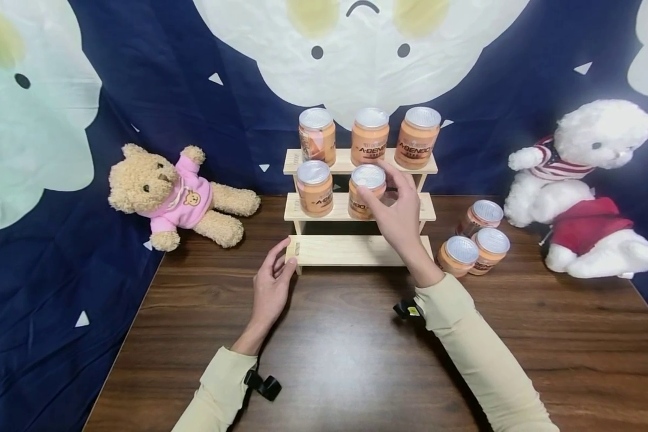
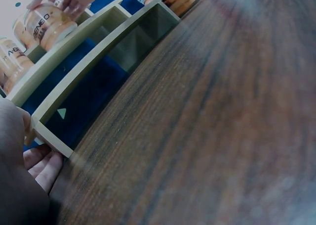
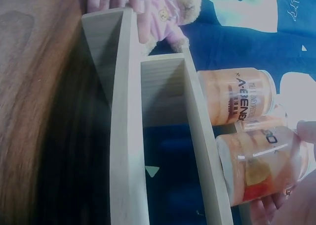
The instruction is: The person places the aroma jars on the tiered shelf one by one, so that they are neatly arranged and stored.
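A three-step wooden shelf (image 1: 351,249) stands at the back middle of the brown table. Three orange jars with silver lids (image 1: 371,135) line its top step. On the middle step stands one jar (image 1: 314,188), and beside it a second jar (image 1: 363,193) that my right hand (image 1: 383,195) grips from the right side; the right wrist view shows this jar (image 3: 261,165) with my fingers (image 3: 307,132) round it. My left hand (image 1: 281,261) holds the left end of the bottom step, thumb on top, and its fingers (image 2: 42,163) show at that corner.
Three more jars (image 1: 472,243) stand on the table right of the shelf. A tan teddy bear in a pink hoodie (image 1: 175,195) lies at the back left and a white plush bear (image 1: 583,186) sits at the back right. A dark blue cloth hangs behind.
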Available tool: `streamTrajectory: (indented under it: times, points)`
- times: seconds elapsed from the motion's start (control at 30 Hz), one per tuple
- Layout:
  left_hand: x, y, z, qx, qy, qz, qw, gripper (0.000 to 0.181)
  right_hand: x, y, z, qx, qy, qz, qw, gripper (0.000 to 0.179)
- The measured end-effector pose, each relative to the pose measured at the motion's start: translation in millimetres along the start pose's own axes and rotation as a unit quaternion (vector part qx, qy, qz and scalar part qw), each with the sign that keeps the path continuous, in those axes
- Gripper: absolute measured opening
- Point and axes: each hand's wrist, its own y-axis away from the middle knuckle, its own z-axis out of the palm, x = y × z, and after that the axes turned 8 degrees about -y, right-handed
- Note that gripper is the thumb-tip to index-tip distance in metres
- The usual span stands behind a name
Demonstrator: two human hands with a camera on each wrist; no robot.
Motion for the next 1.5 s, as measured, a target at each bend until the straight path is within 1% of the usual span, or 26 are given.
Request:
streamTrajectory:
  times: [0.03, 0.07, 0.1, 0.17, 0.23, 0.37, 0.47, 0.5, 0.87, 1.07, 1.1, 1.27, 1.3, 1.33, 1.43, 1.5]
  points:
    - [-0.7, 0.0, 0.1, 0.000, -0.002, 0.000, 1.0000, 0.047, 0, -1.0, 1, 0.003, -0.003, 0.004, 1.0000, 0.060]
    - [-1.1, -0.2, 0.1, -0.002, -0.003, -0.008, 1.0000, 0.047, 1, -1.9, 1, 0.007, -0.006, 0.007, 0.9999, 0.059]
    - [-4.6, -1.6, 0.6, -0.002, -0.011, -0.018, 0.9998, 0.046, 1, -2.9, 1, 0.011, -0.011, 0.010, 0.9998, 0.058]
    - [-11.8, -3.5, 0.6, -0.005, -0.014, -0.027, 0.9995, 0.046, 2, -4.4, 1, 0.018, -0.016, 0.015, 0.9996, 0.056]
    - [-16.6, -4.8, 0.5, -0.011, -0.017, -0.025, 0.9995, 0.047, 2, -5.9, 1, 0.023, -0.019, 0.015, 0.9995, 0.055]
    - [-24.8, -6.0, 0.1, -0.018, -0.005, -0.027, 0.9995, 0.048, 1, -7.1, 0, 0.024, -0.024, 0.016, 0.9993, 0.053]
    - [-27.7, -6.3, -0.3, -0.020, 0.002, -0.038, 0.9991, 0.048, 0, -6.1, 0, 0.022, -0.027, 0.021, 0.9992, 0.053]
    - [-28.1, -6.3, -0.4, -0.020, 0.001, -0.037, 0.9991, 0.047, 0, -5.7, 0, 0.021, -0.029, 0.023, 0.9991, 0.054]
    - [-28.1, -6.9, -0.5, -0.019, 0.000, -0.037, 0.9991, 0.047, -1, -5.0, -1, 0.023, -0.025, 0.022, 0.9992, 0.050]
    - [-28.2, -7.6, -0.1, -0.015, -0.002, -0.037, 0.9992, 0.047, -2, -4.8, 0, 0.018, -0.025, 0.024, 0.9992, 0.052]
    - [-24.3, -6.7, 0.1, -0.012, -0.001, -0.039, 0.9992, 0.047, -2, -4.5, 0, 0.017, -0.025, 0.024, 0.9992, 0.053]
    - [6.2, 0.7, 0.8, 0.004, -0.014, -0.003, 0.9999, 0.046, -4, -2.8, -1, 0.015, -0.016, 0.033, 0.9992, 0.058]
    - [11.1, 1.8, 0.5, 0.006, -0.010, 0.001, 0.9999, 0.045, -5, -2.3, -2, 0.015, -0.012, 0.036, 0.9992, 0.059]
    - [11.7, 1.9, 0.2, 0.004, -0.011, 0.009, 0.9999, 0.045, -6, -1.8, -2, 0.014, -0.009, 0.038, 0.9991, 0.061]
    - [-1.6, -1.9, -0.3, 0.001, -0.014, -0.003, 0.9999, 0.046, -11, 0.3, -4, 0.015, 0.001, 0.045, 0.9989, 0.067]
    - [-11.9, -4.8, -0.8, -0.006, -0.008, -0.026, 0.9996, 0.046, -15, 1.8, -6, 0.014, 0.004, 0.043, 0.9990, 0.068]
